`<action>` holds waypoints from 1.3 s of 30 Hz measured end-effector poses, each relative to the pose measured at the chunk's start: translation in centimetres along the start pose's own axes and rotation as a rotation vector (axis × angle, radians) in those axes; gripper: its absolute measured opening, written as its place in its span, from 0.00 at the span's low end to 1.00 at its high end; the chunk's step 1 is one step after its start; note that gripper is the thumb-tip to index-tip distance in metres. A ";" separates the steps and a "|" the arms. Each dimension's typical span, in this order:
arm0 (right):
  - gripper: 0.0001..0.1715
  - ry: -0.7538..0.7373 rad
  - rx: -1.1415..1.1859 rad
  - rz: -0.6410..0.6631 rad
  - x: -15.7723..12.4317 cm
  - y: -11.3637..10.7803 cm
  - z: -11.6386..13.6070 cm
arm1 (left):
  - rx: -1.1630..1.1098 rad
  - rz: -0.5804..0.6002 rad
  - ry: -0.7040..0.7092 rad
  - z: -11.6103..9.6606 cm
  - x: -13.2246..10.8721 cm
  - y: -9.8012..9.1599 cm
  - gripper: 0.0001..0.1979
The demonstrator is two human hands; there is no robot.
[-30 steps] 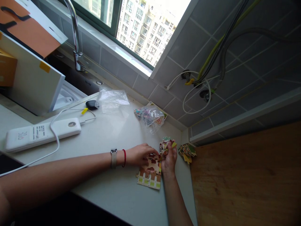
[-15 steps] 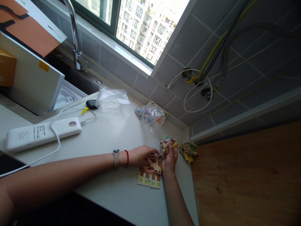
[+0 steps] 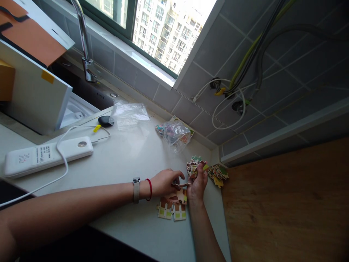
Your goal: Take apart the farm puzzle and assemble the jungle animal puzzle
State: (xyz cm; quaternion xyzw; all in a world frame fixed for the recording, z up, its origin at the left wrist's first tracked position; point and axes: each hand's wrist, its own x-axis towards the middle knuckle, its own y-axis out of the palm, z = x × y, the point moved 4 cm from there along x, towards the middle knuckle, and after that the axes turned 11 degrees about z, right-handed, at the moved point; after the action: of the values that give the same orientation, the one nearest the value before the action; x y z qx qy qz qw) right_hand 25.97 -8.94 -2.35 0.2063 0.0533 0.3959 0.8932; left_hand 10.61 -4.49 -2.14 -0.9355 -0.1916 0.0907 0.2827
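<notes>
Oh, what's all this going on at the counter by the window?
Someone is handling printed puzzle pieces. The right hand holds a loose stack of them, while the left hand has its fingers at a piece tilted up edge-on; its exact grip is hard to see. Just below, pieces with a fence-like print lie on the white counter. Another pile sits beside the right hand.

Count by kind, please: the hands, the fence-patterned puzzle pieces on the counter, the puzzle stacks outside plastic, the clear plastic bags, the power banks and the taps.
Hands: 2 (left hand, right hand)
Fence-patterned puzzle pieces: 2
Puzzle stacks outside plastic: 2 (held stack, lying stack)
Clear plastic bags: 2 (flat bag, crumpled bag)
Power banks: 1
Taps: 1
Total: 10
</notes>
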 end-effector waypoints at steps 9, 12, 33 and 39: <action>0.28 -0.052 0.013 0.006 0.5 -0.2 0.6 | 0.118 -0.116 0.071 0.2 0.4 -0.2 0.05; 0.28 -0.060 0.008 0.006 0.9 -0.5 0.9 | 0.005 -0.212 0.068 1.2 0.4 -1.4 0.05; 0.31 0.212 0.058 0.307 -0.2 1.3 0.9 | -0.430 -0.548 -0.124 4.9 0.0 -6.9 0.08; 0.31 0.284 0.044 0.308 -0.5 1.4 0.3 | -0.545 -0.600 -0.116 5.2 0.0 -6.9 0.11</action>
State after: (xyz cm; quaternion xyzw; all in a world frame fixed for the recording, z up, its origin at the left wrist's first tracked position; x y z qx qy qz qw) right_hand 24.81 -8.56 -1.51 0.1737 0.1553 0.5515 0.8010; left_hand 7.09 3.37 -2.58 -0.8719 -0.4889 0.0028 0.0272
